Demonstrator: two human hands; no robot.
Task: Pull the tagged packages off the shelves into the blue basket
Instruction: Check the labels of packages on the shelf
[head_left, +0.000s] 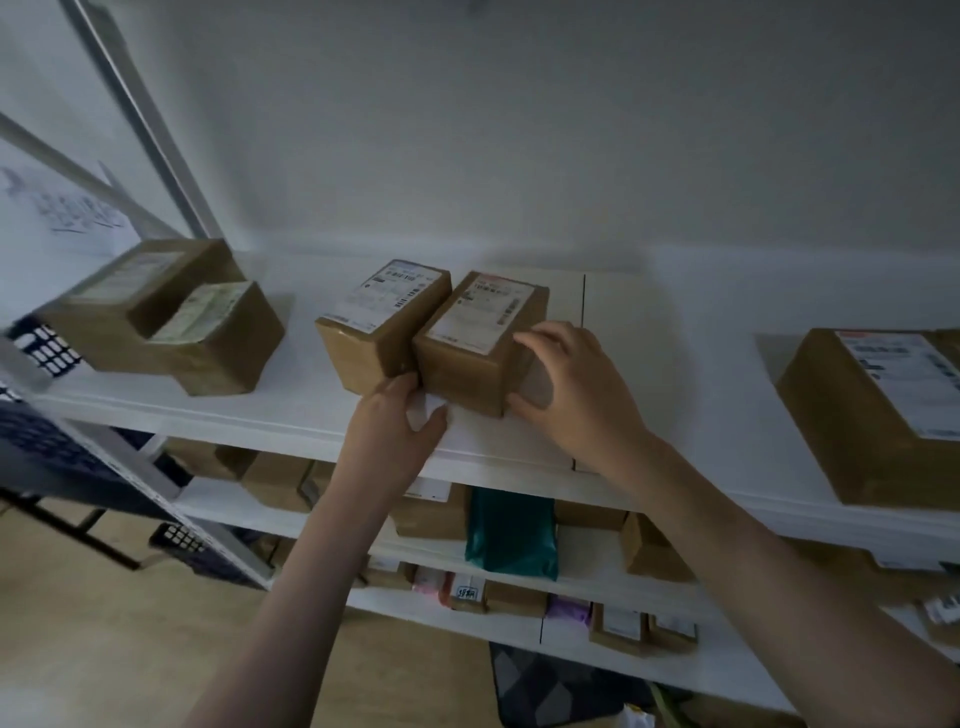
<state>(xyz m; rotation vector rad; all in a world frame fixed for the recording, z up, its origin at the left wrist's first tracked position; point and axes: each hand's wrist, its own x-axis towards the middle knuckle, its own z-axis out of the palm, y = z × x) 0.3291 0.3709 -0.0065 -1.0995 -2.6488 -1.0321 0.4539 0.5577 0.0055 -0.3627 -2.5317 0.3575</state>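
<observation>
Forearms: bare, reaching from the bottom edge up to the top shelf (675, 364).
Left hand (397, 415): fingers curled, pinching a small white slip of paper (423, 408) at the shelf's front edge, just in front of the box; thumb tip close to the lower left corner of the box, contact not sure.
Right hand (566, 379): fingers and thumb spread around the right front corner of the small cardboard box (480, 338), fingertips on its top edge, thumb low on its side; gripping it, not lifted yet as far as can be judged.
Box position: on the top shelf near the front edge, label facing up, left side touching a second labelled box (382, 322).
Step in hand: probably checking or taking this one package, the slip maybe its tag; printing too blurred to read.
Blue basket (44, 351): only a dark blue lattice part visible at the far left, beside the shelf frame, well apart from the hands.
Next move, as judgement: needs a firm grip with the right hand, a pull forward off the shelf, then a carry to the left and down to the basket; neighbour box may slide along, since touching.
Other things: two stacked boxes (161, 317) at the left, large box (883, 410) at the right, more parcels on lower shelves (511, 535).
</observation>
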